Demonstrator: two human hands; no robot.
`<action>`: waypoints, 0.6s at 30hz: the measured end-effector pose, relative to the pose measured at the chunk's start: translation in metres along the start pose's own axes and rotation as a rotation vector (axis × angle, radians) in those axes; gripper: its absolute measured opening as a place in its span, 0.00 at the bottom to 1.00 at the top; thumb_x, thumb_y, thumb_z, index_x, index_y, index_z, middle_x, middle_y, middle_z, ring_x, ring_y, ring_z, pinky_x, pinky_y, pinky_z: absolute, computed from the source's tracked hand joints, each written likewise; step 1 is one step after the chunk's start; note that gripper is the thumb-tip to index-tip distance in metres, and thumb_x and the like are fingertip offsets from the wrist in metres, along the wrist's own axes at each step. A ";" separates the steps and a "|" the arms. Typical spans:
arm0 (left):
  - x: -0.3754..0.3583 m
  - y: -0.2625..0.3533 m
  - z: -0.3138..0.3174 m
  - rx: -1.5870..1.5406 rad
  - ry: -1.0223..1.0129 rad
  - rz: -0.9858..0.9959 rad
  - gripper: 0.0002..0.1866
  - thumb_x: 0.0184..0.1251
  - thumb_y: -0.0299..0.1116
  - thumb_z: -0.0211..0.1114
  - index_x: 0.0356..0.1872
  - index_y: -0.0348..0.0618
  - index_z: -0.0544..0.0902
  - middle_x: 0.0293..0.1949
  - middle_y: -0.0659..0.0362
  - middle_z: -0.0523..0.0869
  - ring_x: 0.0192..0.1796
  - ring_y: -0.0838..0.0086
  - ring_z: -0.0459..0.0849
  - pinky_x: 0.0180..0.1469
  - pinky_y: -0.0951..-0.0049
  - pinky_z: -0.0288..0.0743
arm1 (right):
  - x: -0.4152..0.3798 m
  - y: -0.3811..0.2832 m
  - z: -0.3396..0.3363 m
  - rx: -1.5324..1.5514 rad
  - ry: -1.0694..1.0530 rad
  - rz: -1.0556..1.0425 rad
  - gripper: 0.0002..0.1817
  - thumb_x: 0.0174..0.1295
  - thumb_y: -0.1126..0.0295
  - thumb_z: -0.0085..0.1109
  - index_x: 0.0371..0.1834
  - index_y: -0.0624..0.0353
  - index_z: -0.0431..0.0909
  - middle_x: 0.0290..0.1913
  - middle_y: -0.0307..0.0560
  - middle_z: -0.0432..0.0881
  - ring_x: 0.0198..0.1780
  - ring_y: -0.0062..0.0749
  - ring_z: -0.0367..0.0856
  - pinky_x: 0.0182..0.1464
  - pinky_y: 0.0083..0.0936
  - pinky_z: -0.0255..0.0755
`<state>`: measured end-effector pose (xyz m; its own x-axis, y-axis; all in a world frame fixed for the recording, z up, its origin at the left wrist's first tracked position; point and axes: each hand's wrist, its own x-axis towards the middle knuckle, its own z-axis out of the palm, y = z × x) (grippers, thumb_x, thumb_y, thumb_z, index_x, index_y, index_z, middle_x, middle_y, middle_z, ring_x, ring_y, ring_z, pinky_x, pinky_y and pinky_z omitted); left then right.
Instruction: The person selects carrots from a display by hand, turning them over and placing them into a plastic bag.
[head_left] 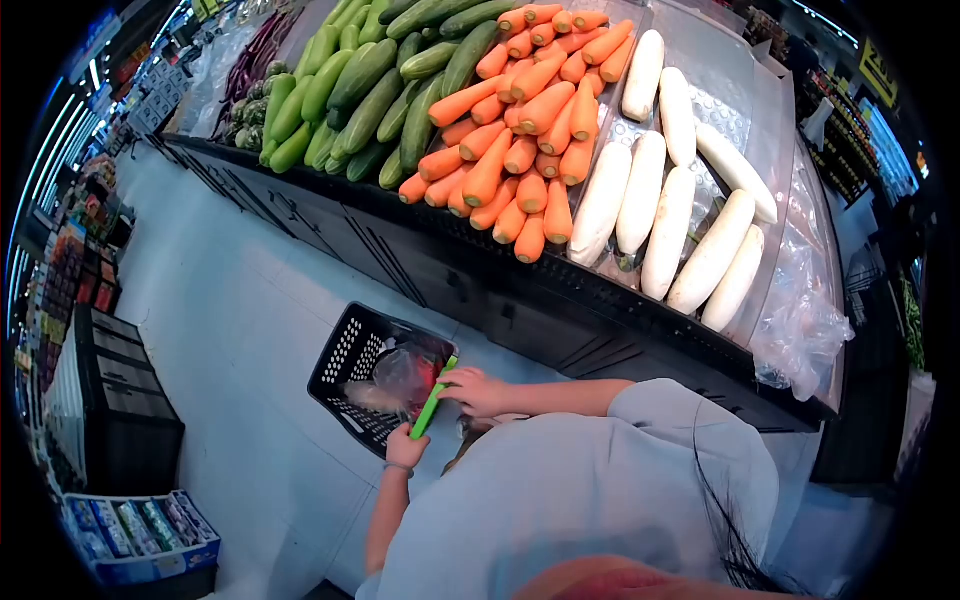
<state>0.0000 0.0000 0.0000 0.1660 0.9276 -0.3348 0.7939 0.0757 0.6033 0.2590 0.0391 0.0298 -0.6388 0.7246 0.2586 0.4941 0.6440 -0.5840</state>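
1. Landmark: the long black-sided produce surface point(430, 262), its front wall running from upper left to lower right.
2. The black perforated plastic basket point(338, 345) is near the front wall of the surface, apart from it, opposite the orange carrots point(546, 107). Its open top faces the camera.
3. The bright green plastic handle point(434, 397) crosses the basket's side nearest the body. Its long axis runs from lower left to upper right, roughly square to the surface's front wall; the upper end points toward the surface.
4. Left hand point(405, 447): fingers curled and clamped on the handle's lower end, farther from the surface.
5. Right hand point(474, 392): fingers bent against the handle's upper part, nearer the surface. Whether they close around it cannot be told.
6. A clear plastic bag point(402, 374) lies inside the basket, with red material point(428, 378) showing beside it; exact contents cannot be identified.
7. On the surface, dark green cucumbers point(372, 115) lie left of the carrots; long white radishes point(668, 232) lie right of them.
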 end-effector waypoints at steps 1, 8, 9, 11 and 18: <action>0.008 -0.004 0.001 -0.027 -0.010 -0.004 0.08 0.46 0.32 0.65 0.24 0.42 0.76 0.21 0.58 0.80 0.23 0.65 0.77 0.29 0.68 0.72 | -0.012 0.002 -0.013 0.035 -0.037 0.071 0.12 0.49 0.71 0.55 0.39 0.52 0.76 0.46 0.44 0.75 0.53 0.36 0.71 0.55 0.37 0.64; 0.117 -0.080 -0.104 -0.586 -0.484 -0.198 0.13 0.43 0.29 0.69 0.28 0.38 0.76 0.20 0.62 0.76 0.21 0.78 0.74 0.24 0.78 0.68 | 0.008 -0.013 -0.079 0.077 0.304 0.380 0.06 0.51 0.74 0.53 0.32 0.57 0.77 0.33 0.44 0.79 0.38 0.41 0.77 0.41 0.33 0.72; 0.126 -0.083 -0.113 -0.615 -0.562 -0.233 0.13 0.43 0.30 0.70 0.29 0.38 0.76 0.21 0.62 0.77 0.21 0.78 0.74 0.24 0.78 0.68 | 0.009 -0.016 -0.094 0.068 0.338 0.425 0.06 0.51 0.75 0.54 0.33 0.57 0.77 0.33 0.43 0.79 0.38 0.39 0.78 0.42 0.32 0.72; 0.149 -0.062 -0.134 -0.294 -0.352 0.007 0.18 0.44 0.31 0.70 0.37 0.37 0.75 0.25 0.58 0.79 0.26 0.71 0.78 0.31 0.73 0.73 | 0.015 -0.026 -0.126 0.064 0.491 0.514 0.06 0.51 0.77 0.55 0.33 0.58 0.77 0.33 0.44 0.80 0.38 0.39 0.79 0.42 0.28 0.73; 0.246 0.011 -0.161 0.448 -0.214 0.051 0.29 0.50 0.43 0.64 0.48 0.31 0.68 0.40 0.40 0.81 0.43 0.51 0.81 0.46 0.61 0.74 | 0.026 0.004 -0.236 -0.283 0.966 0.426 0.09 0.46 0.84 0.57 0.30 0.60 0.77 0.33 0.46 0.81 0.37 0.38 0.80 0.40 0.27 0.73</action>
<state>-0.0444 0.2879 0.0407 0.2905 0.8265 -0.4821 0.9471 -0.1765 0.2681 0.3837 0.1183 0.2162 0.2883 0.7084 0.6442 0.7615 0.2383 -0.6028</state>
